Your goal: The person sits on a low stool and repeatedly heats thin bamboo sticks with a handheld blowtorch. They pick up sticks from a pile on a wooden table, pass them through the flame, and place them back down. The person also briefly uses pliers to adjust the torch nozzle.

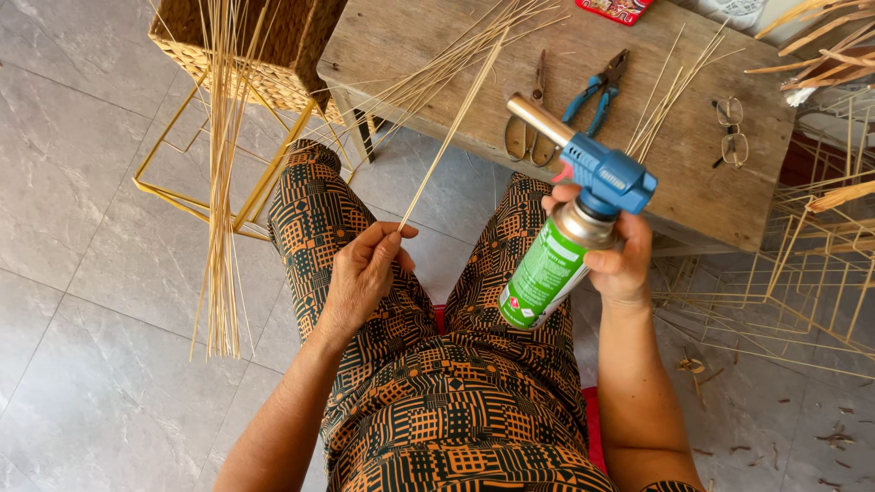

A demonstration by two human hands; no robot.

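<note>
Home craft/weaving workshop: cane strips hanging off a half-woven basket, pliers & scissors lying on wooden surface, wire frames sitting on tiled floor.

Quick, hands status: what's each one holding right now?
Left hand: closed, pinching a thin reed strand.
Right hand: closed around a green gas canister with a blue torch head.

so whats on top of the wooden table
On the wooden table lie scissors, blue-handled pliers, eyeglasses and loose thin reed strands. A red packet sits at the far edge, cut off by the frame. The gas torch covers part of the surface.
</note>
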